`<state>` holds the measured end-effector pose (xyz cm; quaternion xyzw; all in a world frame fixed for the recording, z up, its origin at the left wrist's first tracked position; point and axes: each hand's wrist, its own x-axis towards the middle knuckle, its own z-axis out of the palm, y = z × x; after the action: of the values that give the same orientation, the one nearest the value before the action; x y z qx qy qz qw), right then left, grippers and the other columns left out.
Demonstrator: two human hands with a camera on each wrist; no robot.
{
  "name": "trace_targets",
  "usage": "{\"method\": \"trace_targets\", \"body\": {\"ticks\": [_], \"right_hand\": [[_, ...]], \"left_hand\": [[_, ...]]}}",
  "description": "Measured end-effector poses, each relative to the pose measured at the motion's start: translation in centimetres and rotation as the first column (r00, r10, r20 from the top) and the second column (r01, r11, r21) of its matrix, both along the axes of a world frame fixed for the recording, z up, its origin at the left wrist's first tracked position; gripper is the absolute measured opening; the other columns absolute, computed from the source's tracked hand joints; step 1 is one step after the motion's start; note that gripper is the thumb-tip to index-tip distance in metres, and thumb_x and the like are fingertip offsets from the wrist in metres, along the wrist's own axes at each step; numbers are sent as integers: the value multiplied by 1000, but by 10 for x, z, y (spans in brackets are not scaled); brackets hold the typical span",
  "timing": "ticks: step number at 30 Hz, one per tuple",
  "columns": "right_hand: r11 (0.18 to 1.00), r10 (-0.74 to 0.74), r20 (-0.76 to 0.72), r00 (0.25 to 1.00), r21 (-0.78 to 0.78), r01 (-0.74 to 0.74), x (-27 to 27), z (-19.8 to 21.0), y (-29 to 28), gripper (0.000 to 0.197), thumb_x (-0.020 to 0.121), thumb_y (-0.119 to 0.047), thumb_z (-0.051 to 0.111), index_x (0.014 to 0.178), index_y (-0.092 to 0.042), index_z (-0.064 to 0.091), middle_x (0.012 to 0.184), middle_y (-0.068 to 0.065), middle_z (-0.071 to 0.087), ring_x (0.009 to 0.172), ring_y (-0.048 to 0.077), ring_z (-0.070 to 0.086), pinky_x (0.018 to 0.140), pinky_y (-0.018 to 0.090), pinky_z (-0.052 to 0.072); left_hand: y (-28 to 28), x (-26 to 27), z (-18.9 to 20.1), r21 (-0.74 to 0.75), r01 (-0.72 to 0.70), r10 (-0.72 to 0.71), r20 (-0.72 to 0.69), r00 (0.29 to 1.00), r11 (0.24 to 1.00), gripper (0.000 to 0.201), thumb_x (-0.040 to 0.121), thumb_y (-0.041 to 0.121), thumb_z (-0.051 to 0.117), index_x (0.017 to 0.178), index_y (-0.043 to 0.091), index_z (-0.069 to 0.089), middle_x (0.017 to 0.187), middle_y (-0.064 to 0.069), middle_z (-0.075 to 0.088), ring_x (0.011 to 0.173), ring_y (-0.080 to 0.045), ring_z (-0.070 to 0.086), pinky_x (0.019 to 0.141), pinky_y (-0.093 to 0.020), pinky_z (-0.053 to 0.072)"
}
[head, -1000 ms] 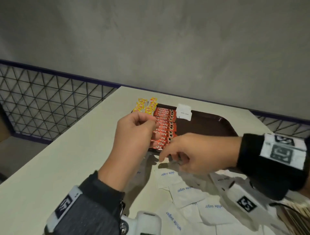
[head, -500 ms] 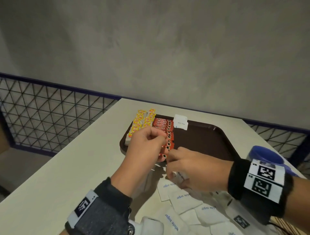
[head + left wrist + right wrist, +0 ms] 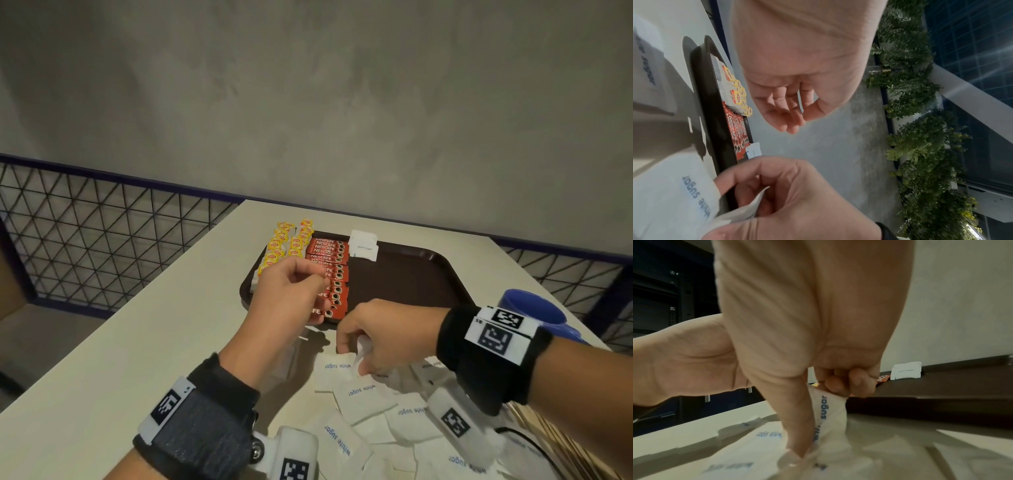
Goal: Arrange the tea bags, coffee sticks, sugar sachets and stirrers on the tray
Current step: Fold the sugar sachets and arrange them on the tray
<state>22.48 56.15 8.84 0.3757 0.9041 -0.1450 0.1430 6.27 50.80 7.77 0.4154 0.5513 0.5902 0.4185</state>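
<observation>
The tray (image 3: 442, 274) has a big bare patch on its right half, from the middle out to 3 o'clock, where a hand could go. Its left side is full: yellow tea bags (image 3: 286, 245) at 10 o'clock and red coffee sticks (image 3: 329, 270) just beside them. Two white sugar packets (image 3: 363, 247) stand at 12 o'clock. A blue cup (image 3: 534, 310) sits just beside the tray at 4 o'clock. At 6 o'clock, loose sugar packets (image 3: 370, 397) cover the table (image 3: 137, 342), and both hands are there. The table at 9 o'clock is bare.
</observation>
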Motion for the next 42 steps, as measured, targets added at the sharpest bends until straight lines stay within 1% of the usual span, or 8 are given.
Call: {"method": "trace_targets", "body": {"ticks": [10,14,17,26,30,34,37,42], "right_hand": [[989,-146,-287,947,-53,137,25,27,-17,11,85,-31,81,86,-23,74,84,-6,68,69,-2,57,65,18,49],[906,-396,-611,686,-380,185,42,34,-33,18,82,-18,83,90,-6,74,82,5,68,61,6,54,55,18,43],[798,-587,-663,464,-570,195,47,22,-40,29,77,-17,82,93,3,69,82,15,64,56,9,45,51,23,31],[710,-700,-713,45,-686,159,56,-13,-54,21,76,-22,81,82,-3,76,75,16,53,58,14,38,52,29,30],[667,-740,-669,-76,-743,44,57,-11,-59,24,76,-21,86,85,-2,73,80,16,66,66,19,57,59,29,46],[599,-796,-582,-167,-797,-74,53,-10,-63,17,83,-10,71,93,3,67,82,19,68,68,21,67,62,30,60],[620,-782,-605,-151,-781,-76,50,-14,-64,21,81,-15,73,93,1,68,88,22,66,76,25,64,70,35,57],[586,-788,-574,-225,-810,16,48,-13,-65,21,92,-17,68,97,3,63,79,16,59,59,17,51,48,27,40]], "left_hand": [[0,-3,0,9,135,-135,-2,991,991,23,90,3,70,108,18,68,113,-6,71,102,-19,71,69,-28,58],[-10,0,3,27,407,-407,134,904,913,32,81,-2,71,108,15,74,114,-9,76,88,-14,70,59,-19,52],[-15,4,3,81,508,-514,179,839,857,36,76,1,73,107,18,74,118,-17,74,96,-26,73,75,-31,59],[-7,8,-7,67,292,-298,130,946,954,43,86,-16,65,108,21,71,102,-14,79,76,-17,74,62,-27,56],[-10,14,-2,44,256,-259,106,960,966,52,88,-6,70,126,28,56,96,-12,79,63,-11,67,58,-28,49],[-14,17,-2,2,342,-342,-33,939,940,51,91,7,74,129,33,53,99,-7,80,87,-25,74,77,-40,54],[-18,19,-4,-14,415,-415,-88,906,910,45,94,7,71,127,32,53,98,-6,81,85,-25,75,79,-38,53],[-15,18,-8,-8,408,-407,-74,910,913,47,89,-5,67,120,30,60,98,-2,80,79,-16,68,68,-31,45]]}}
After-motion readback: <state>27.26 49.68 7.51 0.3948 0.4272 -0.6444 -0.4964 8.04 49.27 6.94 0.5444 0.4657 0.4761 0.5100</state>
